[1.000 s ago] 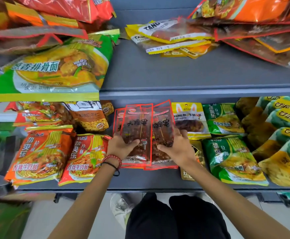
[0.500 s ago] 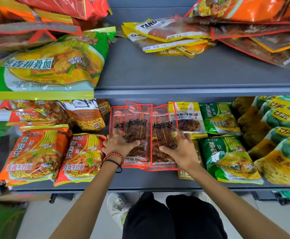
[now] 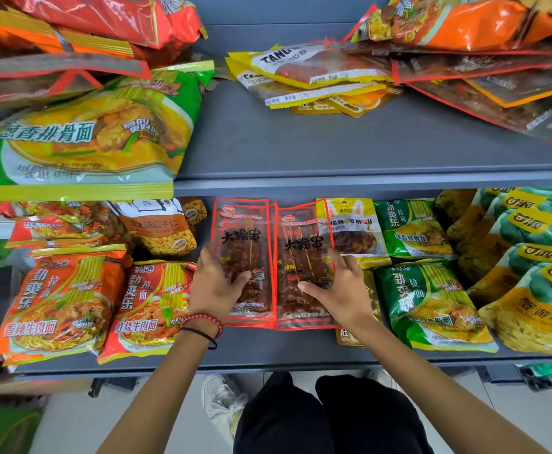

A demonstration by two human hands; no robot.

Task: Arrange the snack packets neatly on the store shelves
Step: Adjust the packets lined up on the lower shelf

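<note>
Left hand [image 3: 215,285] and right hand [image 3: 338,288] each pinch red-edged clear skewer packets [image 3: 242,257], thumbs in front, fingers round outer edges, on the grey metal lower shelf [image 3: 268,352]. Best level the bottoms, sides touching, before letting go.

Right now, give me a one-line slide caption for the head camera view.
Restocking: left hand and right hand hold red-edged skewer packets side by side on the lower shelf.
</note>
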